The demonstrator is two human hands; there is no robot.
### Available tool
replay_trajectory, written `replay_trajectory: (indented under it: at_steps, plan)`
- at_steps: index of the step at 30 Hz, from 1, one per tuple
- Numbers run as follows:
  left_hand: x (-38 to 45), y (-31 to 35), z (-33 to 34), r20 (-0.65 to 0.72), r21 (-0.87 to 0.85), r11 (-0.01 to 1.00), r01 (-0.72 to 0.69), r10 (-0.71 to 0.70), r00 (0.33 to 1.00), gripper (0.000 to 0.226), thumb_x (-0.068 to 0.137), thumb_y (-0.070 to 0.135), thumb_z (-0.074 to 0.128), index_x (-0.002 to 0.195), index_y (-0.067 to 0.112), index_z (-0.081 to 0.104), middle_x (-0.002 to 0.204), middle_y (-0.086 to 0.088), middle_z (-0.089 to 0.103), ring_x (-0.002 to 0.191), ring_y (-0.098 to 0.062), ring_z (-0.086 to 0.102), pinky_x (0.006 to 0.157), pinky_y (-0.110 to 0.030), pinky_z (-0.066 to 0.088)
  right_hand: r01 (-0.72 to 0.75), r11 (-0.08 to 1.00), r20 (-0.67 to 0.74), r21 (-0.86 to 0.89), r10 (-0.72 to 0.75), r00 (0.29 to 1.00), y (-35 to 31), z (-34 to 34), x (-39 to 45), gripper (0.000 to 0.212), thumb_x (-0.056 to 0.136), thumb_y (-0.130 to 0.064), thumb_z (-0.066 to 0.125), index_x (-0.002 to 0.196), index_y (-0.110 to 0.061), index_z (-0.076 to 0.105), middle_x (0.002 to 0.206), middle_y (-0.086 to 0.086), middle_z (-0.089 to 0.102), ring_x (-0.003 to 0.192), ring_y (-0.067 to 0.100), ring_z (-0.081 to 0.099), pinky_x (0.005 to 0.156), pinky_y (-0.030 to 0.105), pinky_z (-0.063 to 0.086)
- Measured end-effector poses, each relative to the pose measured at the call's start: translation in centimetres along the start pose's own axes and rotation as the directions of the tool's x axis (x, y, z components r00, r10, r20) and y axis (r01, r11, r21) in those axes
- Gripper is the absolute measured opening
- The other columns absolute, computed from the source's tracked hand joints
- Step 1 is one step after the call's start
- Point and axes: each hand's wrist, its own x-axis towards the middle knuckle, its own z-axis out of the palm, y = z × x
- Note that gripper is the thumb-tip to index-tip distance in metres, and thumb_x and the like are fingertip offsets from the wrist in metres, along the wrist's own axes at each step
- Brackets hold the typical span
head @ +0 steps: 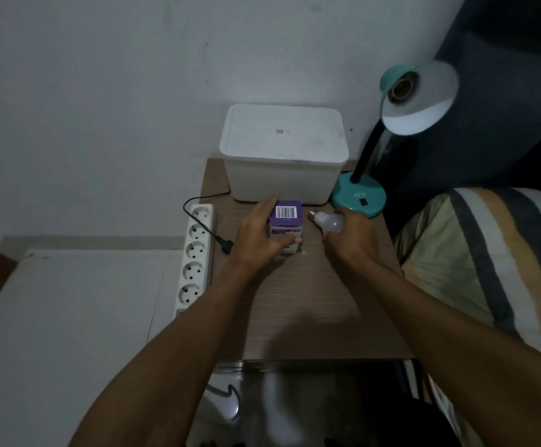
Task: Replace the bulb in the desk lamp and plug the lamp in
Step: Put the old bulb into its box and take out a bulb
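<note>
The white bulb (329,221) is lying low over the wooden table (295,301) just in front of the teal desk lamp (358,201), its glass end sitting in the curled fingers of the right hand (351,235) and its screw base pointing left towards the purple bulb box (286,227), which the left hand (258,235) is gripping around its sides. Judging from here, the glass could be slipping from that light hold and rolling off the table, or the bare bulb could be getting confused with the boxed one before anything reaches the lamp's empty socket (403,87), while the black plug (227,245) is lying loose beside the power strip (196,253).

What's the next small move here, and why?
Probably let go of the bulb on the table, then open the purple bulb box. The lamp socket is empty, the right hand holds a loose bulb low by the lamp base, and the left hand grips the box.
</note>
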Motion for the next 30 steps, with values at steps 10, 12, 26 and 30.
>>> replay_trajectory:
  at_steps: [10,12,26,30]
  plan:
    - [-0.3,-0.2,0.2,0.022,-0.037,0.999,0.02,-0.019,1.0,0.099,0.081,0.025,0.089,0.162,0.015,0.033,0.148,-0.013,0.053,0.125,-0.012,0.054,0.106,-0.034,0.054,0.633,0.768,0.285,-0.099,-0.588,0.757,-4.9,-2.1,1.2,0.029,0.092,-0.015,0.07,0.121,-0.014,0.072,0.131,0.009,0.067,0.117,0.023,0.063,0.098,0.038,0.055]
    - [-0.4,-0.3,0.3,0.005,-0.023,1.0,0.01,-0.01,1.0,0.099,0.08,0.023,0.09,0.162,0.014,0.034,0.147,-0.013,0.055,0.125,-0.013,0.055,0.106,-0.034,0.054,0.681,0.717,0.342,-0.15,-0.609,0.716,-5.2,-1.8,1.2,0.03,0.091,-0.015,0.071,0.121,-0.013,0.072,0.135,0.011,0.065,0.119,0.026,0.064,0.098,0.039,0.055]
    - [-0.3,-1.1,0.9,-0.027,-0.07,0.997,-0.011,0.009,1.0,0.099,0.08,0.02,0.09,0.161,0.013,0.035,0.149,-0.014,0.056,0.13,-0.018,0.057,0.109,-0.034,0.052,0.803,0.558,0.41,-0.208,-0.696,0.589,-5.1,-1.9,1.6,0.031,0.093,-0.023,0.067,0.122,-0.013,0.068,0.114,0.011,0.073,0.1,0.024,0.069,0.081,0.031,0.052]
    - [-0.5,-0.9,1.1,-0.031,-0.098,0.995,0.003,-0.006,0.999,0.098,0.081,0.018,0.089,0.162,0.016,0.034,0.147,-0.013,0.056,0.123,-0.015,0.06,0.104,-0.037,0.057,0.856,0.477,0.376,-0.201,-0.769,0.517,-4.3,-1.6,1.3,0.024,0.098,-0.021,0.059,0.118,-0.009,0.066,0.106,0.013,0.073,0.093,0.025,0.068,0.078,0.033,0.054]
